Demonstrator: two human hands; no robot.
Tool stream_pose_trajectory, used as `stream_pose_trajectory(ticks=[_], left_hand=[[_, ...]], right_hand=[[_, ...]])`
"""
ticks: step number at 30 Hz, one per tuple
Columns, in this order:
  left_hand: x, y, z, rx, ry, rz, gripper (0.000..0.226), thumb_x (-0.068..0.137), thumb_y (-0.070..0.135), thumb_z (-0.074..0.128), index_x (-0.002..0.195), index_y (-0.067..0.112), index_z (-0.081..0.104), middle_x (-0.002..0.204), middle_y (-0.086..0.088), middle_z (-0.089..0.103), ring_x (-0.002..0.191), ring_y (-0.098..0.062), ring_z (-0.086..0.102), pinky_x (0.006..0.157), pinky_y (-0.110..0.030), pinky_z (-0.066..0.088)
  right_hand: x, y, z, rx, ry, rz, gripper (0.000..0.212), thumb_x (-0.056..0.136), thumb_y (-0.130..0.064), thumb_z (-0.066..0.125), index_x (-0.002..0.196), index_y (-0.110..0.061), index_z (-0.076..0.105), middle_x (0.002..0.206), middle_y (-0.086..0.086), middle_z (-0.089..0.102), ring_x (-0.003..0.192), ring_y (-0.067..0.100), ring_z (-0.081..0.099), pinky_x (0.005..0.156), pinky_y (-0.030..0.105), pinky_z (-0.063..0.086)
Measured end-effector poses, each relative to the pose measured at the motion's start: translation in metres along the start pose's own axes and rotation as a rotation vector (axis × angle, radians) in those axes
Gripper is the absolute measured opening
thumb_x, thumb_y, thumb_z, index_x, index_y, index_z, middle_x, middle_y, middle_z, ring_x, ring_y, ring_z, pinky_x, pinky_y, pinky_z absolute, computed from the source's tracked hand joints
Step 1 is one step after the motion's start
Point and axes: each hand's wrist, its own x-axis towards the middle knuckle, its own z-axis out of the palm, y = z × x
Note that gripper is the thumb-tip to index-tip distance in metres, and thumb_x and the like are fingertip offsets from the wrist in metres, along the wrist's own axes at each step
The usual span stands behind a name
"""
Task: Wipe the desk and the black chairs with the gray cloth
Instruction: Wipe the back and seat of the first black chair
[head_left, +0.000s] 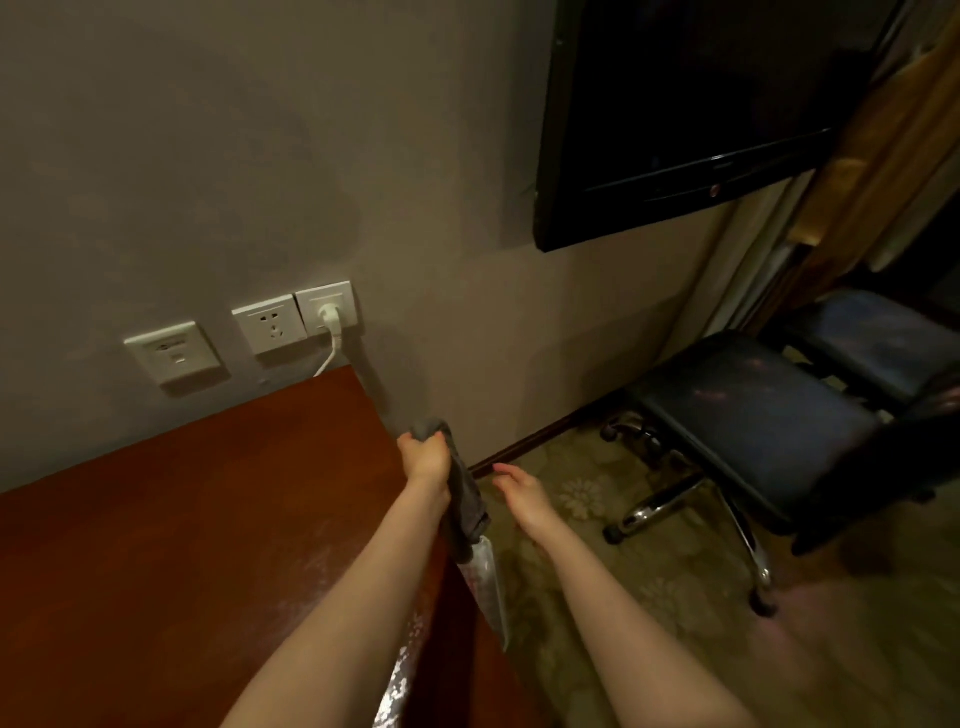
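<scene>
— Starting with the hands: what is entered?
— Item 1, left hand (423, 457): fingers curled round the gray cloth (465, 499), gripping its bunched top at the right edge of the tabletop (182, 519). Item 2, right hand (519, 493): released, fingers loose and lightly bent, holding nothing. It is over the carpet (649, 597), just beside the cloth but apart from it.
— Cloth, location?
— Upper part in the left hand at the tabletop's edge. The rest hangs down the tabletop's side, below that hand.
— Tabletop, description?
— Reddish-brown wood, set against the wall (208, 156), with pale streaks of sheen near the left forearm.
— Chairs?
— Two, black, right of the tabletop and well apart from both hands. The nearer chair (748, 415) has a padded seat and chrome legs on castors. The farther chair (878, 338) stands just behind it, only partly in view.
— Wall fittings?
— Three white socket plates (270, 322) above the tabletop, with a white plug (330, 314) in the rightmost. One dark television (675, 104), mounted higher up, to the right.
</scene>
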Motion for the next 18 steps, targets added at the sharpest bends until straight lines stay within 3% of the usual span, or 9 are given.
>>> stream_pose_trajectory(ticks=[2,5,8,10,11,13,16,17,18], left_hand=[[-0.008,0.001,0.003,0.034,-0.029,0.033,0.038,0.097,0.009,0.043,0.133,0.006,0.033,0.127,-0.018,0.048,0.109,-0.031,0.051,0.085,-0.035,0.041],[-0.024,0.004,0.016,0.106,-0.056,0.116,0.038,0.097,0.011,0.044,0.133,0.007,0.034,0.125,-0.017,0.050,0.112,-0.032,0.051,0.088,-0.035,0.042],[-0.043,0.008,0.042,0.135,-0.106,0.160,0.036,0.096,0.012,0.048,0.130,0.007,0.037,0.121,-0.018,0.052,0.109,-0.032,0.054,0.094,-0.041,0.045],[-0.061,0.009,0.071,0.122,-0.143,0.187,0.034,0.095,0.011,0.048,0.128,0.007,0.038,0.113,-0.016,0.055,0.100,-0.029,0.055,0.091,-0.040,0.046],[-0.072,0.009,0.084,0.113,-0.164,0.190,0.032,0.095,0.011,0.048,0.126,0.007,0.040,0.106,-0.014,0.056,0.094,-0.027,0.055,0.088,-0.039,0.046],[-0.093,0.006,0.111,0.099,-0.205,0.167,0.029,0.096,0.011,0.047,0.124,0.006,0.043,0.103,-0.013,0.056,0.091,-0.026,0.055,0.086,-0.038,0.046],[-0.120,-0.005,0.147,0.123,-0.254,0.120,0.029,0.096,0.011,0.046,0.124,0.006,0.048,0.114,-0.015,0.058,0.102,-0.029,0.057,0.096,-0.043,0.046],[-0.128,-0.009,0.159,0.130,-0.269,0.100,0.029,0.095,0.011,0.047,0.124,0.006,0.050,0.116,-0.014,0.059,0.104,-0.030,0.058,0.098,-0.044,0.045],[-0.136,-0.015,0.174,0.133,-0.293,0.089,0.028,0.094,0.010,0.048,0.121,0.005,0.053,0.115,-0.015,0.061,0.104,-0.031,0.059,0.099,-0.046,0.044]], right_hand=[[-0.005,0.002,-0.009,0.012,0.016,0.005,0.039,0.098,-0.014,0.041,0.137,-0.009,0.046,0.111,0.005,0.057,0.085,0.008,0.050,0.055,0.012,0.031],[-0.008,0.001,-0.024,-0.026,-0.029,-0.027,0.042,0.098,-0.016,0.042,0.140,-0.011,0.041,0.130,0.010,0.052,0.097,0.010,0.045,0.053,0.008,0.029],[-0.012,-0.002,-0.051,-0.024,-0.037,-0.068,0.043,0.099,-0.015,0.040,0.142,-0.011,0.039,0.128,0.010,0.050,0.109,0.015,0.045,0.067,0.014,0.037],[-0.014,0.000,-0.084,-0.012,-0.025,-0.096,0.043,0.100,-0.015,0.039,0.142,-0.011,0.037,0.124,0.009,0.049,0.114,0.018,0.045,0.083,0.022,0.037],[-0.014,0.002,-0.102,-0.003,-0.018,-0.105,0.043,0.100,-0.014,0.038,0.143,-0.011,0.037,0.118,0.007,0.047,0.109,0.016,0.044,0.084,0.023,0.038],[-0.015,0.012,-0.142,-0.002,0.000,-0.114,0.043,0.100,-0.014,0.038,0.143,-0.012,0.036,0.112,0.002,0.043,0.097,0.011,0.043,0.067,0.018,0.040],[-0.019,0.028,-0.204,-0.003,0.026,-0.116,0.045,0.099,-0.011,0.041,0.143,-0.016,0.034,0.108,0.001,0.048,0.070,0.002,0.042,0.046,0.006,0.036],[-0.021,0.031,-0.225,0.002,0.037,-0.129,0.048,0.098,-0.010,0.042,0.144,-0.016,0.033,0.114,0.003,0.049,0.073,0.002,0.045,0.049,0.004,0.040],[-0.024,0.034,-0.245,0.002,0.046,-0.142,0.050,0.098,-0.009,0.043,0.146,-0.018,0.031,0.127,0.006,0.048,0.086,0.008,0.053,0.063,0.006,0.047]])
